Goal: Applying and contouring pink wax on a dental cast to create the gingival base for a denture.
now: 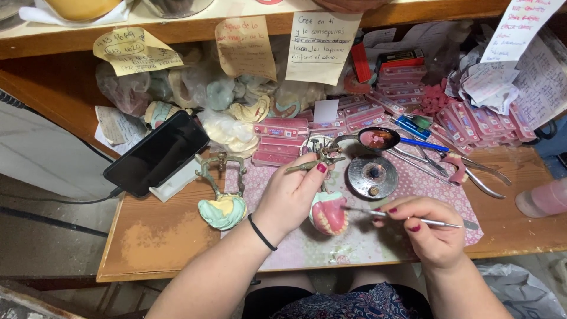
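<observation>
With teeth already set in the pink wax denture [329,215], the left hand [289,198] fingers grip its articulator while the right hand [434,233] fingers pinch a thin metal tool [401,217] at the wax, shaping unfinished.

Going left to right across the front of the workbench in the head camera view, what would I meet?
Black phone on its stand → green and yellow plaster model in a metal frame → left hand → pink denture model → right hand holding a thin metal tool → pink bottle.
</observation>
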